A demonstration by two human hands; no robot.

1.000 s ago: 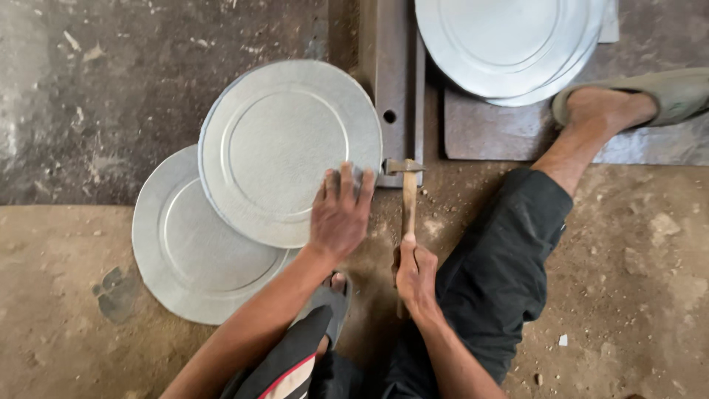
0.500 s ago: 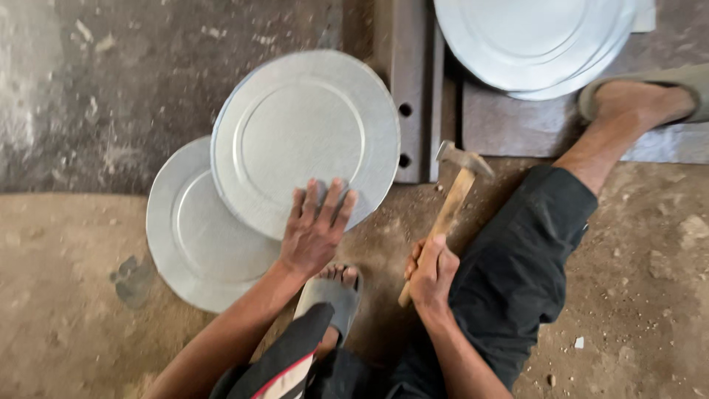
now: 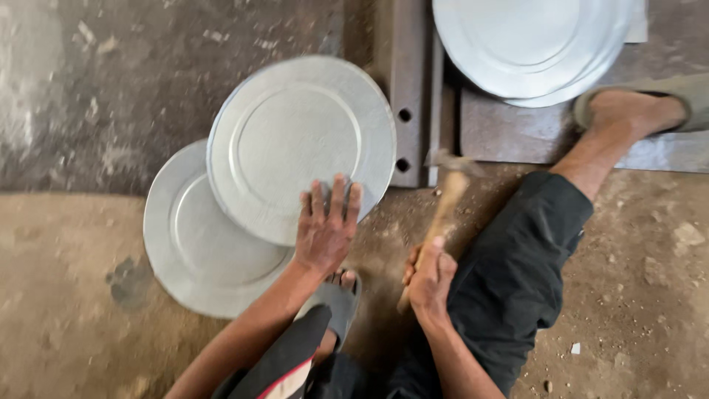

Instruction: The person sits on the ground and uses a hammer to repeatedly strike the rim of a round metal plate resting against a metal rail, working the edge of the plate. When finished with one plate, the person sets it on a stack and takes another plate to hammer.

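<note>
Nearest to us, our right hand (image 3: 430, 277) is wrapped tight around the lower end of a wooden-handled hammer (image 3: 436, 225), fingers clamped on the shaft. The hammer slants up and away to the right, its blurred metal head just beside the near end of a dark steel rail with two round holes (image 3: 408, 96). A little to the left, our left hand (image 3: 326, 227) lies flat with its fingers spread apart, pressing on the near edge of a round grey metal disc with a raised inner ring (image 3: 299, 144). That disc rests partly on a second round grey metal disc (image 3: 193, 244), which lies lower and to the left on the dusty floor, and its right edge reaches the rail. Below the left hand a grey sandal (image 3: 336, 303) shows on our foot. Farther off, beyond the rail on the right, a stack of round grey metal discs (image 3: 532, 44) sits on a rusty plate.
</note>
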